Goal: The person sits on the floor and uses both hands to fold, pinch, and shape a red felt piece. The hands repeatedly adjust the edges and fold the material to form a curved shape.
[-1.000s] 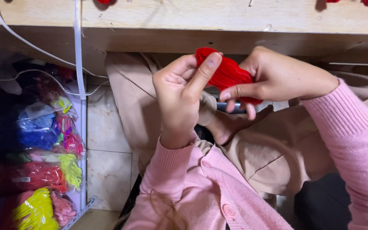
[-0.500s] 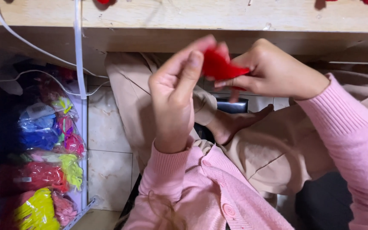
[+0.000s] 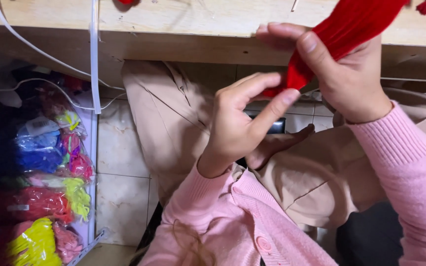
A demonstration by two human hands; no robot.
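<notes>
My right hand [image 3: 341, 74] grips a red bundle of fuzzy strands [image 3: 351, 29] and holds it up at the edge of the wooden tabletop [image 3: 183, 19]. My left hand [image 3: 242, 123] sits just below, its thumb and forefinger pinching the bundle's lower tip near the middle of the view. Both arms wear pink knit sleeves. Below the hands lie my beige-trousered legs [image 3: 173, 118], with a small dark object [image 3: 278, 125] partly hidden behind the left hand.
A white shelf [image 3: 92, 148] on the left holds clear bags of coloured yarn-like material [image 3: 45, 197] in blue, pink, red and yellow. White cords [image 3: 93, 54] hang from the table edge. Pale floor tiles [image 3: 119, 197] show between shelf and legs.
Both hands have risen toward the table edge. The red bundle, bunched between the hands before, is now drawn up and stretched longer by my right hand.
</notes>
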